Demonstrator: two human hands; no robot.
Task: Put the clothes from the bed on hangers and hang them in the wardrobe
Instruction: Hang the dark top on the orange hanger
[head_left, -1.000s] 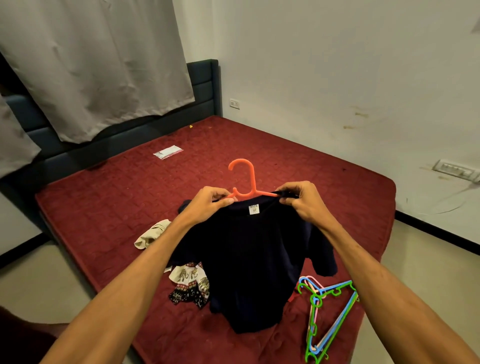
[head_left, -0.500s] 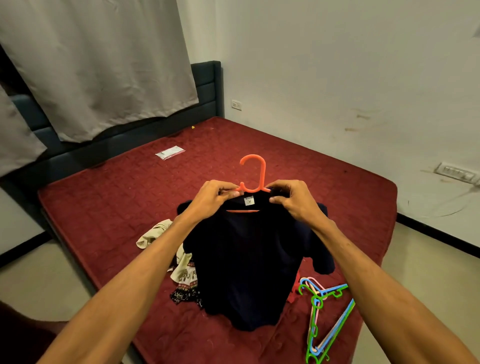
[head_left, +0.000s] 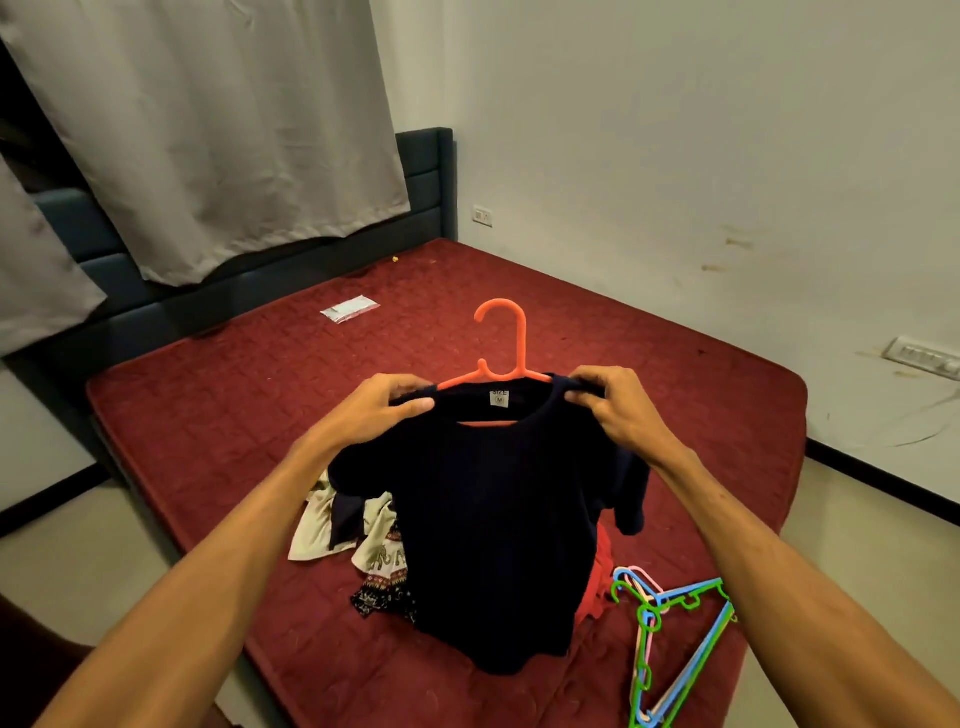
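Navy short-sleeved T-shirt (head_left: 488, 525) of soft knit fabric is hanging in the air above the near part of the bed, its hem dangling down to the pile of clothes beneath it. An orange plastic hanger (head_left: 501, 338) is sitting inside its neck opening, the hook standing upright above the collar and the lower bar showing through the neckline below a white size label (head_left: 499, 401). The left hand (head_left: 387, 408) is pinching the shirt's left shoulder seam, fingers closed on the fabric over the hanger's arm. The right hand (head_left: 610, 402) is gripping the right shoulder in the same way, thumb and fingers clamped on the cloth.

Under the shirt, a heap of crumpled garments (head_left: 363, 551), cream and dark with an elephant print, is lying on the dark red quilted mattress (head_left: 260, 405). A bundle of green, blue and pink plastic hangers (head_left: 670, 639) is resting on the mattress near the right forearm. A small clear packet (head_left: 349, 309) is lying far up the bed, near the dark padded headboard (head_left: 423, 171), which a grey curtain (head_left: 218, 130) is partly covering.
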